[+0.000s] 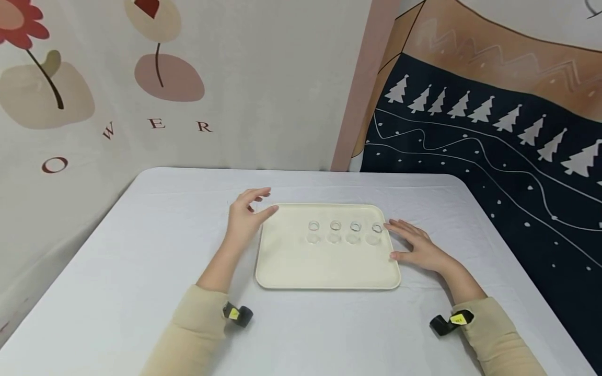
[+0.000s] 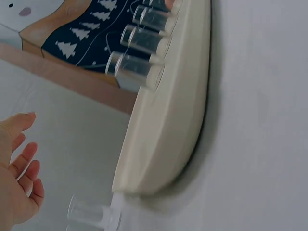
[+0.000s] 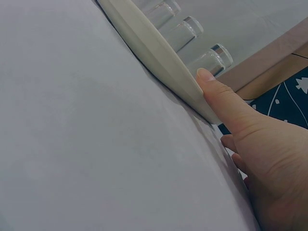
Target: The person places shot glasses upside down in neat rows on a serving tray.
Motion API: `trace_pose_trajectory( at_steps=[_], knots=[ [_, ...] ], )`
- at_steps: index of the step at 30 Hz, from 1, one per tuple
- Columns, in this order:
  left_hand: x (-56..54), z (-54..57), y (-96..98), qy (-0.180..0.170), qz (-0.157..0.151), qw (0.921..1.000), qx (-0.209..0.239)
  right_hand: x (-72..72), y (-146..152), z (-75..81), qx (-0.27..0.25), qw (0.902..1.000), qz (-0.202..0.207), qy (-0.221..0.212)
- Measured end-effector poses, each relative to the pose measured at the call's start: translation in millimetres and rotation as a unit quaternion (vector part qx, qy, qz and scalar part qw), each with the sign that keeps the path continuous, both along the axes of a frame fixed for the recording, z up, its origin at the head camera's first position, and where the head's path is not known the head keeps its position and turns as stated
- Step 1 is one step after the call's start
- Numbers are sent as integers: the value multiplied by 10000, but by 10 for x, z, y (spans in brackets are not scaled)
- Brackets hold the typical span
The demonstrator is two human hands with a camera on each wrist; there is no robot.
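Note:
A cream rectangular tray [image 1: 282, 261] lies on the table with several small clear glasses [image 1: 335, 226] in a row across its right part. At the tray's far left corner is my left hand [image 1: 242, 219], thumb and fingers spread apart and holding nothing. In the left wrist view, another clear glass [image 2: 91, 212] shows past the tray's end, near that hand; I cannot make it out in the head view. My right hand [image 1: 418, 248] rests at the tray's right edge, thumb on the rim and fingers extended near the rightmost glass [image 1: 377, 228].
A white cloth covers the table [image 1: 329, 334]. Behind it hangs a pale curtain [image 1: 273, 104] with flower prints, and a dark printed cloth [image 1: 470, 146] is at the right. A small black camera [image 1: 240, 315] is on the left wrist and another [image 1: 447, 324] on the right.

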State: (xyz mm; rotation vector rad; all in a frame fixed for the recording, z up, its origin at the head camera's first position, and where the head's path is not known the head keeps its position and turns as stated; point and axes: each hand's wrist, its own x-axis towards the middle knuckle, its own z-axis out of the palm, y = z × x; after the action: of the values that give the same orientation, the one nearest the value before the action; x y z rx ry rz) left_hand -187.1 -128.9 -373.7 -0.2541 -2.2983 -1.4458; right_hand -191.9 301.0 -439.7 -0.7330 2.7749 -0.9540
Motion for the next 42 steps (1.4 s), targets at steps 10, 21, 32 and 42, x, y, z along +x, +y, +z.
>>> trace_pose_trajectory(
  at_steps=[10,21,32,42],
  knots=[
    [12,-21,-512,-130,526,9983,-203,12,-19,18,-23,10000,26,33],
    [-48,-214,-839,-742,792,9939,-206,21,-15,8,-34,10000,-2,43],
    [-89,-323,-920,-1614,324,9864,-15,18,-19,7,-68,10000,19,58],
    [-162,-442,-906,-1989,392,9791,-146,18,-16,7,-64,9999,33,77]
  ],
)
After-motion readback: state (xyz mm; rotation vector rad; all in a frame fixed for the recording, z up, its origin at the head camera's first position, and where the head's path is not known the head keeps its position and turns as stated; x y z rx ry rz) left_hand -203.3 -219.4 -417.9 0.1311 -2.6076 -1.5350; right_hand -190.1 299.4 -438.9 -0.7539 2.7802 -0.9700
